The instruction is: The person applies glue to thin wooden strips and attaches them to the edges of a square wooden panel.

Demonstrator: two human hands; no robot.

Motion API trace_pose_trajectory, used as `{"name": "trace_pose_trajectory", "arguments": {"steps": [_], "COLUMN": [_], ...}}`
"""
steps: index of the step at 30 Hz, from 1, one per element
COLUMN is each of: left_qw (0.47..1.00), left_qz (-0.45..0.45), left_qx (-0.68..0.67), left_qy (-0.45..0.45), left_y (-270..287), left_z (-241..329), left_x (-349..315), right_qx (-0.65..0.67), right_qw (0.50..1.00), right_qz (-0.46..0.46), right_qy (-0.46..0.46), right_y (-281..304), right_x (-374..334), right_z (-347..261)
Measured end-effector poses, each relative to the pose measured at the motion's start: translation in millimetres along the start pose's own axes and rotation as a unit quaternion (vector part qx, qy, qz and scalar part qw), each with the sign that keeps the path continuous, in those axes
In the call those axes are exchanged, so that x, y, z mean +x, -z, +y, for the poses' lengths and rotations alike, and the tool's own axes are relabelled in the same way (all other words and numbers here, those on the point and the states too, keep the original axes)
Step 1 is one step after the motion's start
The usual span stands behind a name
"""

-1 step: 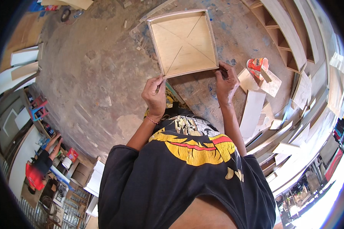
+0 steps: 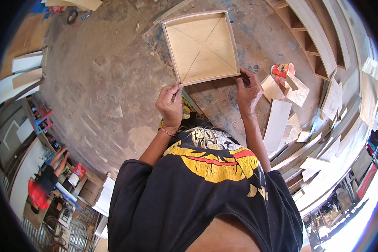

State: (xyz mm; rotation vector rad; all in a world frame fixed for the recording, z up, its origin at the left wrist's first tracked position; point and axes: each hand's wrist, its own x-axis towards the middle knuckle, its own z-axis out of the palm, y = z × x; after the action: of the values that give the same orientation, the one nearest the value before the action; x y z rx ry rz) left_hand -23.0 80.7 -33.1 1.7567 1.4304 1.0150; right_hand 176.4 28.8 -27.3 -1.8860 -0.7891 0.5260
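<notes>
A shallow, square wooden tray (image 2: pixel 203 44) with low sides is in front of me, its inside facing up. Dark pencil-like lines cross its pale bottom. My left hand (image 2: pixel 170 105) pinches the near left corner between thumb and fingers. At the near right corner, my right hand (image 2: pixel 250 90) grips the rim the same way, thumb toward me. A thin greenish-edged strip (image 2: pixel 193 103) shows below the tray, between my hands; most of it is hidden.
Right of my right hand stand a red and white tub (image 2: pixel 282 74) and loose board offcuts (image 2: pixel 278 122). Long wooden shelf frames (image 2: pixel 311 42) line the right side. A person in red (image 2: pixel 38 193) is at the far left, near a blue and red stool (image 2: pixel 42 119).
</notes>
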Motion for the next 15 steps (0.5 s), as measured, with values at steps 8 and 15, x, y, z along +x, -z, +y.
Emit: {"name": "trace_pose_trajectory", "arguments": {"steps": [8,15], "left_qw": [0.999,0.966], "left_qz": [0.004,0.014], "left_qx": [-0.020,-0.182], "left_qy": [0.037,0.186], "left_y": [-2.8,-11.6], "left_z": [0.8,3.1], "left_x": [-1.4,-11.1], "right_qx": [0.008,0.007], "right_qw": [1.000,0.998], "right_qz": [-0.007,0.024], "right_qy": [0.006,0.055], "right_y": [-0.7,4.0], "right_x": [1.6,-0.4], "right_z": [7.8,6.9]}}
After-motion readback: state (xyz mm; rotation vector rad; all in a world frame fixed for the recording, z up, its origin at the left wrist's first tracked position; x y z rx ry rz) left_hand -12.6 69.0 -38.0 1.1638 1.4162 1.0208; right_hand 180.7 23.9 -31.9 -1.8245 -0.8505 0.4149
